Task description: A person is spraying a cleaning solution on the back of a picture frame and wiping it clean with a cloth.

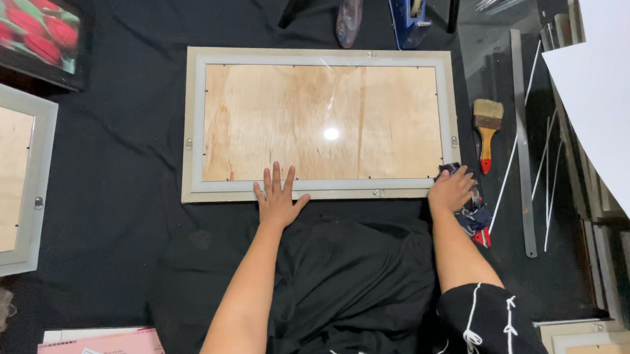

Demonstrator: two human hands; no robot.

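**Frame face-down, both hands at its near edge**

Black cloth (118,154) covers the floor. From my head view, my left hand (277,196) lies flat, fingers spread, steadying the frame (314,191). My right hand (451,191), at the frame's right corner, clutches a rag (477,216); a brush (487,131) lies right of the frame.

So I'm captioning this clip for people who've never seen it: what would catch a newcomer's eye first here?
The big pale picture frame lying flat mid-scene on the black cloth, its plywood-coloured panel catching a bright light spot. The left hand rests spread on its near rail, while the right hand presses a dark rag at its near right corner. Further right lies a paintbrush with a red-tipped handle.
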